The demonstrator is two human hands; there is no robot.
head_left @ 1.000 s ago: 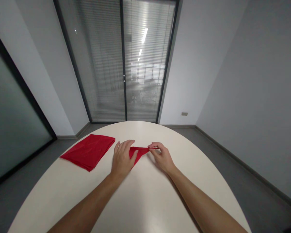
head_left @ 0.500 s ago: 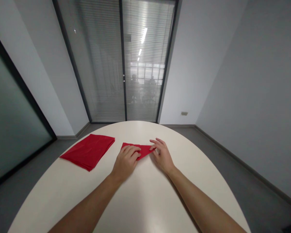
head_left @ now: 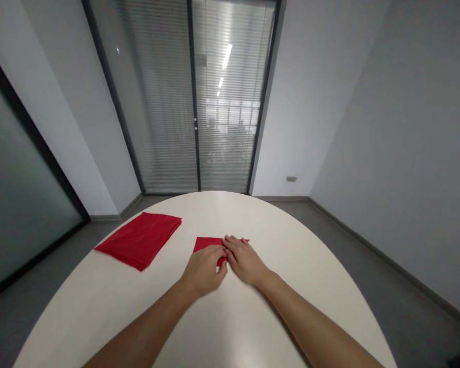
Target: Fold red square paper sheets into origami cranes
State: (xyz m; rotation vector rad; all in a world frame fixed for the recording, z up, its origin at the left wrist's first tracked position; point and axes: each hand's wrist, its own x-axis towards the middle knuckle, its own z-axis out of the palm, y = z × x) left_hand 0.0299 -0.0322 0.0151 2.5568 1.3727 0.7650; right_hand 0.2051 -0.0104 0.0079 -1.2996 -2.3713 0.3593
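Note:
A small folded red sheet (head_left: 208, 243), thin like paper or a napkin, lies on the white table before me. Curled over its near left part is my left hand (head_left: 204, 268), its thumb apart from the fingers and a bit of red showing between them. My right hand (head_left: 247, 260) lies flat across the right part of the sheet, fingers stretched out. The fingertips of both hands meet near the middle. Much of the sheet is hidden under the hands; a corner pokes out beyond the right fingers.
To the left, near the edge of the round white table (head_left: 291, 245), lies a stack of larger red sheets (head_left: 141, 240). Beyond the table stands a glass partition (head_left: 168, 102) with blinds. A plain wall (head_left: 414, 153) rises on the right.
The right hand has moved left and come down flat onto the sheet. The sheet sits slightly nearer to me, and the left hand has shifted a little nearer as well.

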